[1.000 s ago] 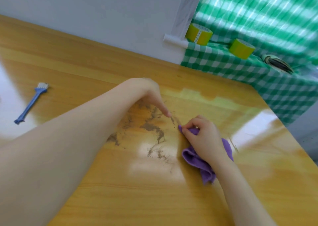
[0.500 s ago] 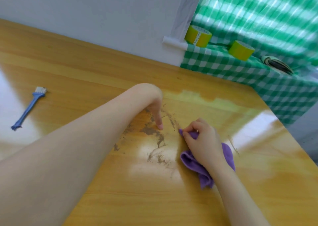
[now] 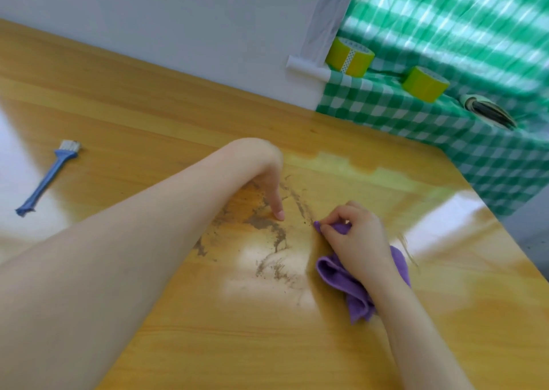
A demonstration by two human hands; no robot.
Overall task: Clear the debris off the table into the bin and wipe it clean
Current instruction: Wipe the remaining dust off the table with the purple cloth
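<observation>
My right hand (image 3: 356,241) pinches the soft, limp purple cloth (image 3: 338,276) by its corner, while my left hand (image 3: 267,169) touches the loose brown grit (image 3: 264,224) with a straight finger.

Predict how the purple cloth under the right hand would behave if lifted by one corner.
Probably floppy: the purple cloth lies bunched in soft folds under the right hand. Likely light: a mere pinch holds its corner. It would drag, not roll.

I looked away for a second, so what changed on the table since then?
The left hand drew its fingertip back across the brown dirt, away from the purple cloth and toward the person. The right hand kept gripping the cloth in place; the blue brush stayed put.
</observation>
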